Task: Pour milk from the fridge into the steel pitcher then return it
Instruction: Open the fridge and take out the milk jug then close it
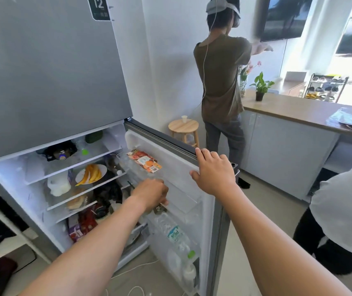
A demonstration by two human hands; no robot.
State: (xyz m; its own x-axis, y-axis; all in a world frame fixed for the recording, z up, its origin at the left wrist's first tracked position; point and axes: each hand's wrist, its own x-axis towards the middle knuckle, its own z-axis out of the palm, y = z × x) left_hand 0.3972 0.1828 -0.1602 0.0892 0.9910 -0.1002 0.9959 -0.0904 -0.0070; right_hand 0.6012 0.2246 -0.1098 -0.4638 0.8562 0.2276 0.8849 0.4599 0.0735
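The fridge's lower door (183, 189) stands open. My right hand (213, 171) grips the top edge of that door. My left hand (151, 194) reaches into the middle door shelf, fingers curled down over a container with a dark label (160, 209), most of it hidden by the hand. A white milk jug (58, 184) stands on the second inner shelf at the left. The steel pitcher is not in view.
Water bottles (176, 236) fill the lower door rack, and a juice pack (146, 161) lies in the top one. A plate of fruit (91, 173) sits inside. A person (222, 82) stands by the counter (299, 110), near a wooden stool (183, 127). Another person (342, 210) is at the right.
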